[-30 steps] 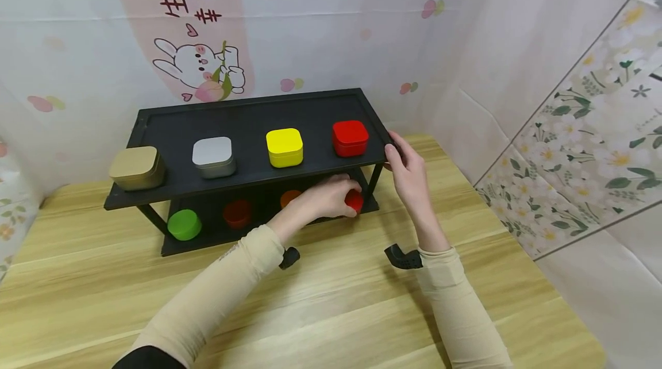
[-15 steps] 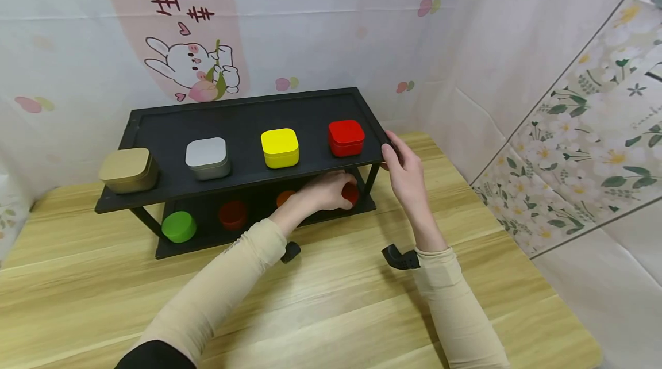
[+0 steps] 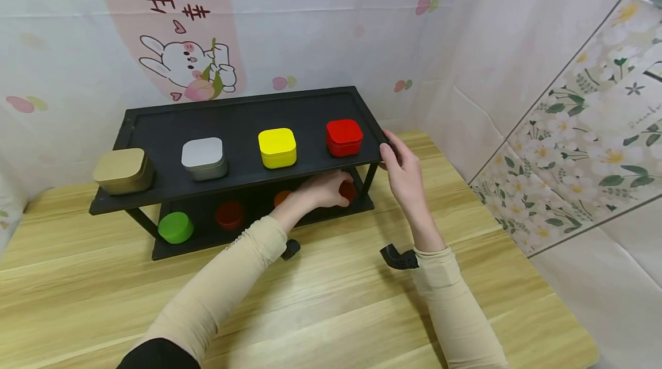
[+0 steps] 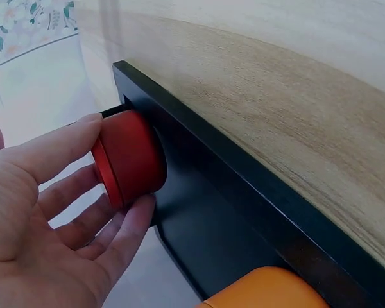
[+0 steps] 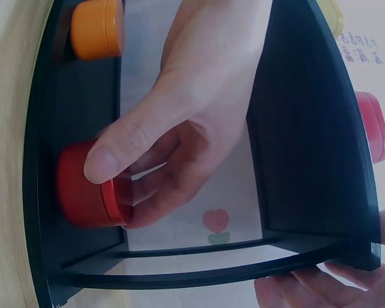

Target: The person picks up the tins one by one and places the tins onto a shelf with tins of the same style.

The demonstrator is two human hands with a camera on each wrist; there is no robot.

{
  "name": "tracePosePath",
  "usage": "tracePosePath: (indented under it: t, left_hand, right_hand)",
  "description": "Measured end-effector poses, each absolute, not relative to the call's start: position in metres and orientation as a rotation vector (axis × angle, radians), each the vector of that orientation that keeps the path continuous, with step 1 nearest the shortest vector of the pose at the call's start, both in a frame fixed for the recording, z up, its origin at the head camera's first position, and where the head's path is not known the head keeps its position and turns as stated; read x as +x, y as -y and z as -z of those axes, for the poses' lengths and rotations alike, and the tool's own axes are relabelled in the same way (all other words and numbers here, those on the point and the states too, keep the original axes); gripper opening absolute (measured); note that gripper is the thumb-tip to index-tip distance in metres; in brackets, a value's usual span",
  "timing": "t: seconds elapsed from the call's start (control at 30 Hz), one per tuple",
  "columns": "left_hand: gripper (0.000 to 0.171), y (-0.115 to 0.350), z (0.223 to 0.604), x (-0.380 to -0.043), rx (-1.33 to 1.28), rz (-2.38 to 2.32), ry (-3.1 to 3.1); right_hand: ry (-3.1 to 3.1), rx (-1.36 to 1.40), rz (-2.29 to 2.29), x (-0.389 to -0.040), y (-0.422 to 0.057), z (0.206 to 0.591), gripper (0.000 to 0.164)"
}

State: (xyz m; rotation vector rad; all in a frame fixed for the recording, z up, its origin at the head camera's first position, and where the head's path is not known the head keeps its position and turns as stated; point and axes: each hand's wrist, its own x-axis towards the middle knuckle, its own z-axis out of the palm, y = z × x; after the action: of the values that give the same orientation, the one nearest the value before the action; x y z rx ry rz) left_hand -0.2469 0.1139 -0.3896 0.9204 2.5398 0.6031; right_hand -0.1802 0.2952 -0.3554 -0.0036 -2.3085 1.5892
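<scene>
My left hand (image 3: 327,189) reaches under the upper deck of a black two-tier shelf (image 3: 233,119). It grips a round red tin (image 4: 133,157) at the right end of the lower deck, thumb on one side and fingers on the other. In the right wrist view the base of this red tin (image 5: 82,186) meets the lower deck or sits very near it. My right hand (image 3: 405,170) holds the right edge of the upper deck, thumb near the top rim. Its other fingers (image 5: 295,289) are partly hidden behind the shelf end.
On the upper deck stand square tins: gold (image 3: 124,170), silver (image 3: 204,159), yellow (image 3: 277,148) and red (image 3: 343,137). Below are round tins: green (image 3: 176,227), dark red (image 3: 230,215) and orange (image 5: 96,29). The shelf stands on a wooden table (image 3: 331,300) against a patterned wall cloth.
My left hand has moved the round red tin a little farther back under the upper deck. My right hand keeps its place on the shelf edge. The head view has shifted slightly.
</scene>
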Motion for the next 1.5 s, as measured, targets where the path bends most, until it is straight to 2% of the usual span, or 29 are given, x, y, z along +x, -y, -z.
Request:
tracePosePath:
  t: [0.67,1.0,1.5]
  left_hand:
    - [0.059,-0.109,0.392,-0.250,0.886,-0.604,-2.548]
    - [0.068,-0.109,0.391,-0.246,0.879,-0.588,-2.551]
    - [0.060,-0.100,0.383,-0.232,0.967,-0.591,-2.607]
  right_hand:
    - [2.309,-0.014,-1.597,-0.182,-0.293,0.354,0.051]
    - [2.302,-0.013,-1.586,-0.180,-0.292,0.354,0.052]
    - [2.292,-0.001,-1.576,-0.178,-0.290,0.356,0.051]
